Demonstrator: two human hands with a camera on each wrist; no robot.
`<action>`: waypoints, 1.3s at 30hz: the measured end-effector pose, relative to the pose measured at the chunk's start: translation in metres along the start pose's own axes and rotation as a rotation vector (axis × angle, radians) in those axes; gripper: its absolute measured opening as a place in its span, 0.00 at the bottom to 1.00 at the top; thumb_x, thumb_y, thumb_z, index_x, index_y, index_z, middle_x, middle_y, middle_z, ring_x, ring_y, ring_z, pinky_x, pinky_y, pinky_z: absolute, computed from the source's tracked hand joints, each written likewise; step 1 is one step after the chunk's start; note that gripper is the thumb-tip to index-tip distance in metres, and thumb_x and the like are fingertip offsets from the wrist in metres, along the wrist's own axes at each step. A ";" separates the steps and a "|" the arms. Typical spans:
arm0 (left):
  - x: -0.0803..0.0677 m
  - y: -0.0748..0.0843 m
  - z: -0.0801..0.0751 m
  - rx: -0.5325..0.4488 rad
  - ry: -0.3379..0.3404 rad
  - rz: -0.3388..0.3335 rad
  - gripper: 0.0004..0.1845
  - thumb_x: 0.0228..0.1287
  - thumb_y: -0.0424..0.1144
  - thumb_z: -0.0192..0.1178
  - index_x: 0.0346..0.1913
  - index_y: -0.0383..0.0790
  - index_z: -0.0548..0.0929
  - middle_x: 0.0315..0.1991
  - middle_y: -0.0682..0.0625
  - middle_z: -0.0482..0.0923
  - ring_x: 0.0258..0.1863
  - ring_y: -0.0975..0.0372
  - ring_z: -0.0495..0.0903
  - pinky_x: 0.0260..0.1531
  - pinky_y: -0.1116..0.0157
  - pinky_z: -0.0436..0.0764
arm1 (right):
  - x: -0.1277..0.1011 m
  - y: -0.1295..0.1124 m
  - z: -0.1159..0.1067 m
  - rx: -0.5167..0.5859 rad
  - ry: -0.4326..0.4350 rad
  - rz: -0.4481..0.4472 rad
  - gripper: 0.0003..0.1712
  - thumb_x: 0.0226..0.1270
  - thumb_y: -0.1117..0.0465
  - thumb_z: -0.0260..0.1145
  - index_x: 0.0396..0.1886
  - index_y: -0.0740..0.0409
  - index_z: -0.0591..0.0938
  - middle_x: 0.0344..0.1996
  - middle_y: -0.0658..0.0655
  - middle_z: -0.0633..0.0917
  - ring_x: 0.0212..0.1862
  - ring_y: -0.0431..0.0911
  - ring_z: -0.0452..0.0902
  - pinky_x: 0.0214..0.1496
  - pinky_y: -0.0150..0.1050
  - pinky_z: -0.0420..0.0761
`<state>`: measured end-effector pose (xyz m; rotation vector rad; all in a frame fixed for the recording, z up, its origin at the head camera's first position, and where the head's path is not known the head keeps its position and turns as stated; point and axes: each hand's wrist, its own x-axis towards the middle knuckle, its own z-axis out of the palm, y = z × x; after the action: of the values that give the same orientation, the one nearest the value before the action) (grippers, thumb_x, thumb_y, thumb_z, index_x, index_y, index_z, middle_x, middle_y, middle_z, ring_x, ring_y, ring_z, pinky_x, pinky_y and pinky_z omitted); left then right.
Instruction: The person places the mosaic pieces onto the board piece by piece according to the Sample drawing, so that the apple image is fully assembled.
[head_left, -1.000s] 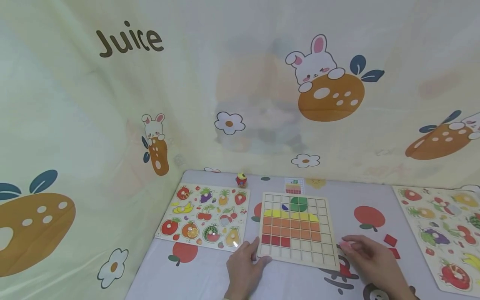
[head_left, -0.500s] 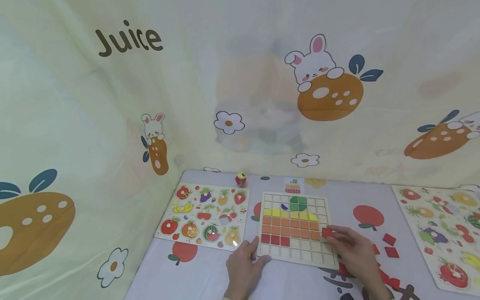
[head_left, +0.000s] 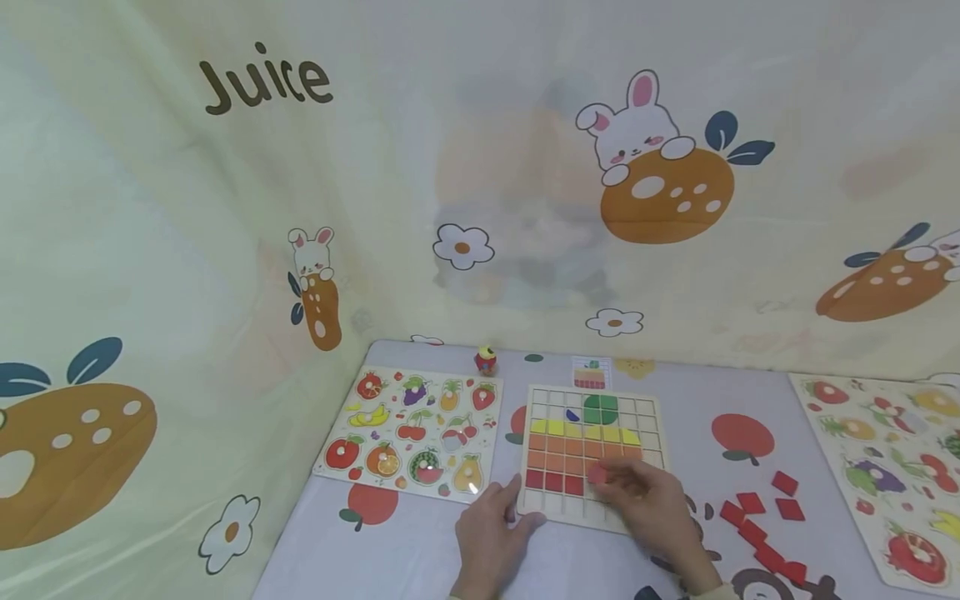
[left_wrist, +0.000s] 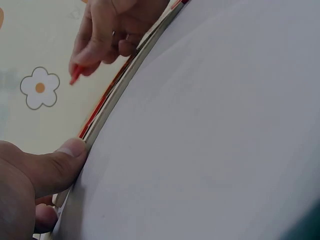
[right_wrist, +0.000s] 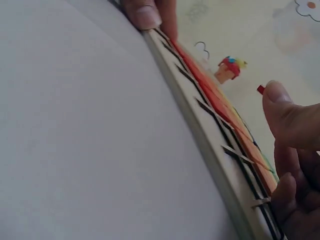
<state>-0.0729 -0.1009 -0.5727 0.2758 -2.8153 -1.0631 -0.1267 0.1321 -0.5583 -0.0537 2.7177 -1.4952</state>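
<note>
A wooden grid board (head_left: 551, 503) lies on the table, filled with yellow and orange rows, a green patch and a blue piece. Three red tiles (head_left: 554, 482) sit at the left of the row below the orange ones. At the board's near left corner my left hand (head_left: 491, 529) grips the edge, thumb (left_wrist: 70, 150) along the front side. My right hand (head_left: 652, 504) is over the board, pinching a red square tile (head_left: 597, 473) between thumb and fingertips. In the right wrist view this tile (right_wrist: 260, 89) shows only its edge, raised above the grid.
Several loose red tiles (head_left: 752, 531) lie to the right of the board. Fruit puzzle boards stand at the left (head_left: 408, 433) and right (head_left: 888, 475). Behind the grid are a small pattern card (head_left: 590, 373) and a little red and yellow figure (head_left: 485, 361).
My right hand has carried a red tile leftward from beside the board to over its middle, uncovering the loose tiles at the right. My left hand keeps its place at the corner.
</note>
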 end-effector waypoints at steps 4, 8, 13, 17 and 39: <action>0.000 0.001 0.000 0.007 -0.008 0.007 0.36 0.53 0.56 0.81 0.67 0.52 0.85 0.24 0.65 0.65 0.21 0.74 0.59 0.28 0.72 0.61 | -0.003 0.003 0.006 -0.086 0.009 -0.031 0.20 0.59 0.55 0.84 0.52 0.41 0.91 0.39 0.45 0.87 0.38 0.41 0.76 0.38 0.32 0.75; 0.000 0.001 0.000 0.011 -0.008 0.001 0.36 0.53 0.56 0.80 0.67 0.53 0.85 0.24 0.65 0.66 0.21 0.74 0.59 0.28 0.72 0.62 | -0.004 0.004 0.006 -0.169 0.025 -0.063 0.20 0.58 0.56 0.84 0.51 0.38 0.91 0.40 0.45 0.86 0.39 0.41 0.74 0.38 0.32 0.73; 0.000 0.002 -0.001 0.003 -0.005 -0.008 0.36 0.54 0.55 0.81 0.66 0.52 0.85 0.23 0.65 0.66 0.21 0.73 0.60 0.28 0.72 0.62 | -0.004 0.000 0.004 -0.238 0.000 -0.081 0.18 0.57 0.55 0.85 0.48 0.40 0.92 0.41 0.46 0.87 0.39 0.42 0.73 0.38 0.32 0.74; 0.001 0.001 -0.001 0.006 -0.013 -0.005 0.35 0.54 0.55 0.80 0.67 0.51 0.85 0.23 0.65 0.66 0.21 0.73 0.60 0.27 0.72 0.62 | -0.004 -0.002 0.005 -0.256 -0.018 -0.060 0.18 0.57 0.55 0.85 0.49 0.42 0.93 0.42 0.48 0.87 0.41 0.43 0.73 0.41 0.34 0.74; 0.000 0.001 0.003 0.022 -0.023 -0.018 0.35 0.55 0.56 0.80 0.67 0.52 0.85 0.24 0.64 0.66 0.21 0.73 0.60 0.27 0.72 0.62 | -0.008 0.002 0.004 -0.241 0.028 -0.071 0.09 0.62 0.60 0.82 0.42 0.47 0.95 0.39 0.49 0.91 0.36 0.41 0.75 0.35 0.30 0.75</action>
<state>-0.0733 -0.0985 -0.5739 0.2932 -2.8516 -1.0452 -0.1187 0.1297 -0.5619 -0.1384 2.9324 -1.1837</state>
